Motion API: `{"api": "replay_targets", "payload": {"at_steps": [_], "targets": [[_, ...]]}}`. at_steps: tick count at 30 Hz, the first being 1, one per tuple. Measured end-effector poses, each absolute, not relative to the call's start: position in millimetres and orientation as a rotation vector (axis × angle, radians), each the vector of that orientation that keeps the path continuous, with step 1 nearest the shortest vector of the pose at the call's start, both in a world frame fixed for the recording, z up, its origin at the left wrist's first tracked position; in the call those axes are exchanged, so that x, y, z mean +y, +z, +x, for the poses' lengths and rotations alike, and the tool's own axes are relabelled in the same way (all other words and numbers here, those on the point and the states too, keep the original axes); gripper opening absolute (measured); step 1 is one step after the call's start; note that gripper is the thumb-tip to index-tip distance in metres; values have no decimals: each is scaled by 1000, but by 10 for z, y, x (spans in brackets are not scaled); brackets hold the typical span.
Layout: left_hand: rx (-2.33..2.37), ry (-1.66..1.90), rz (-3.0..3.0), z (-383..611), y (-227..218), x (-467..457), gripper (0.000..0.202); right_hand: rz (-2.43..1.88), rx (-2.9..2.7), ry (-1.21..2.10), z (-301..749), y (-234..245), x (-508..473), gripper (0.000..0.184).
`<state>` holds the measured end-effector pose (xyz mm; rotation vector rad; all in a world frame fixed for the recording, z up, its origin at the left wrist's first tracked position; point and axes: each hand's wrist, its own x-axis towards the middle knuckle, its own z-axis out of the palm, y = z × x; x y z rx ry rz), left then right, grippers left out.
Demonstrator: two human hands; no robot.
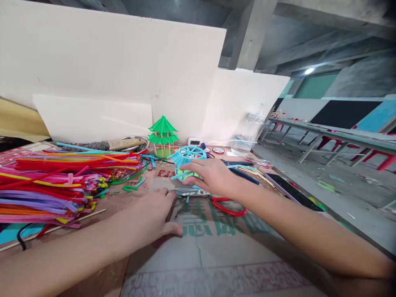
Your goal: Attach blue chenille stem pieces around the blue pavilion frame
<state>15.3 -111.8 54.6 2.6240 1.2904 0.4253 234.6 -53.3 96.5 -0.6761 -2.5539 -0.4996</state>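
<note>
My left hand [151, 216] lies low over the grey printed board [241, 255], fingers stretched and thumb apart, holding nothing I can see. Its fingertips are near the scissors [193, 192], which have red handles. My right hand [213, 175] reaches over the scissors, its thumb and fingers curved around the lower side of a light-blue pipe-cleaner model [192, 152] with a spoked top. A light-blue strip shows between its finger and thumb; the hand hides part of the model. Behind stands a green two-tiered pavilion model [163, 136] on thin wooden posts.
Bundles of coloured pipe cleaners [55, 181] fill the left side. Right of my hand lie dark-handled pliers [244, 175], wooden sticks [262, 177] and a phone [292, 192]. At the back are a small white clock [194, 141], a plastic bottle [247, 134] and white panels [108, 62].
</note>
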Motion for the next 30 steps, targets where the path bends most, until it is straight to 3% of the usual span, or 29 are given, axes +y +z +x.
{"api": "replay_targets", "payload": {"at_steps": [7,12,17,24,30], "targets": [[1216,256,2560,229,472,-1116,28,-906,-2698,-324,2457,964,-767,25],[1203,224,2416,200,556,-1053,37,-1129,-2699,-116,2731,619,-785,32],[1249,203,2295,164,594,-1037,29,-1135,-2599,27,2869,408,-689,28],[1118,635,2143,345,453,-1029,17,-1019,-2230,197,2725,542,-812,24],[1059,817,2043,438,274,-1037,19,-911,-2235,176,2662,372,-954,19]]}}
